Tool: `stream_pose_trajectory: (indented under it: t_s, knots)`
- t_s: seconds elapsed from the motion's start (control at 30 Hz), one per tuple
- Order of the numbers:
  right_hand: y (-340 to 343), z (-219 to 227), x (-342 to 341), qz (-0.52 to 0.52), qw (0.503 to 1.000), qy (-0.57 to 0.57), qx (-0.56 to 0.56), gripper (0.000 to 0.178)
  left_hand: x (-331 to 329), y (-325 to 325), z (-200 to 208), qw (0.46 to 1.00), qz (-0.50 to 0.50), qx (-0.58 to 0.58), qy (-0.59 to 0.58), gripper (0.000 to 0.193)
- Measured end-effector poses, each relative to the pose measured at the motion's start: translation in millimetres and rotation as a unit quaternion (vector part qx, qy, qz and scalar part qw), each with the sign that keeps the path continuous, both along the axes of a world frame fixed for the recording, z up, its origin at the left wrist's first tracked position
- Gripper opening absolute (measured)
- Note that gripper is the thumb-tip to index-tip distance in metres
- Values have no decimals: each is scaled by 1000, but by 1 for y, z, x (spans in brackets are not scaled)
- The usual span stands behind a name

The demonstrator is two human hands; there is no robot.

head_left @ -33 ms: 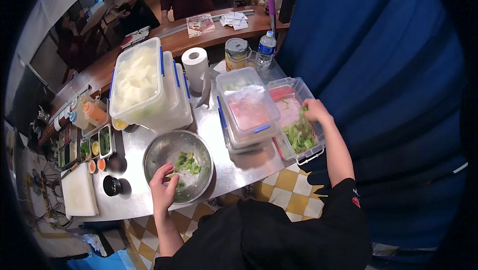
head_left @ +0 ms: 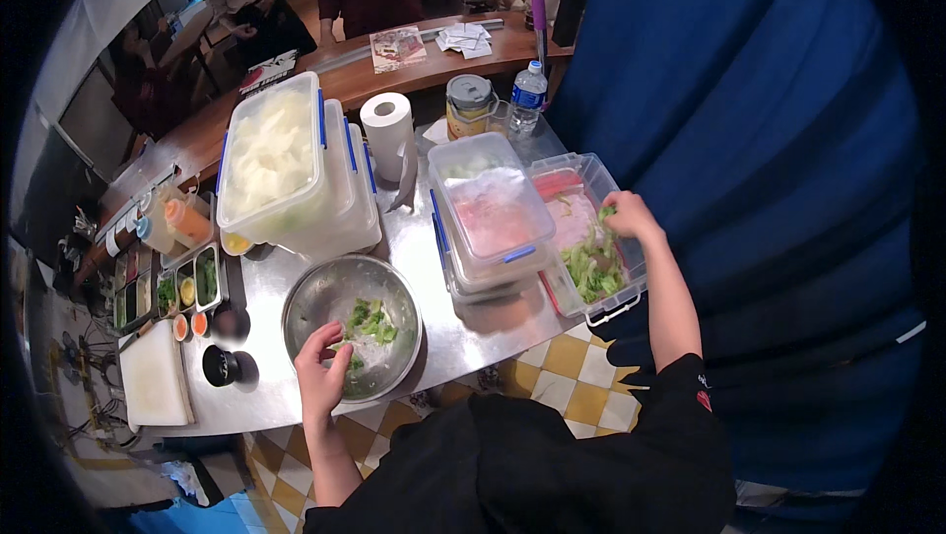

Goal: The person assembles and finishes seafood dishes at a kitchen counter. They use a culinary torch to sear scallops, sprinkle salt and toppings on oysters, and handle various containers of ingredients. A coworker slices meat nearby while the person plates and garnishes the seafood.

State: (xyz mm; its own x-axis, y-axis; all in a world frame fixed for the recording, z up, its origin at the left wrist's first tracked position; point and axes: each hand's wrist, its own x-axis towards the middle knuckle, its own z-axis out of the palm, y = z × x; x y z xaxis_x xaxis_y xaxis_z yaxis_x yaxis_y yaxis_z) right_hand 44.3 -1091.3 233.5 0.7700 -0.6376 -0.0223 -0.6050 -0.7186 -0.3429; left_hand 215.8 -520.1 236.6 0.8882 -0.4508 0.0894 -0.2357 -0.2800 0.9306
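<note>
My left hand [head_left: 322,365] hovers at the near left rim of a wide metal mixing bowl [head_left: 305,307], its fingers curved but apart and holding nothing. Chopped green lettuce [head_left: 368,321] lies inside that bowl. Over on the right, my right hand [head_left: 634,216] is closed in a pinch, with bits of green lettuce [head_left: 607,212] showing at the fingertips. Below it, a clear plastic bin [head_left: 635,283] holds more chopped lettuce [head_left: 595,274] beside something pale pink. Part of the bin is hidden behind stacked containers.
Stacked lidded tubs [head_left: 493,201] stand between bowl and bin. Larger tubs [head_left: 271,165], a paper towel roll [head_left: 386,125] and a water bottle [head_left: 529,96] are farther back. A white cutting board [head_left: 158,378] and small black cup [head_left: 221,367] sit left. A blue curtain [head_left: 778,189] hangs right.
My right hand has shifted very slightly up and to the right over the bin. My left hand stays at the bowl.
</note>
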Motion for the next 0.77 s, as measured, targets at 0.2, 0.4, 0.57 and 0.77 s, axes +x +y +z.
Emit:
stream_pose_trajectory:
  t_s: [0.2,0.4,0.57,0.77]
  knots:
    - [116,148,8,77,915,-264,294,28,-12,-41,48,990,-75,-118,10,36]
    - [288,105,98,326,849,-247,333,35,-9,-99,68,981,-180,-6,-76,31]
    - [320,42,151,277,703,-147,639,47,28,-39,31,958,-114,-159,208,18]
    - [369,33,181,356,854,-48,376,48,46,-3,-8,951,-44,-151,268,29]
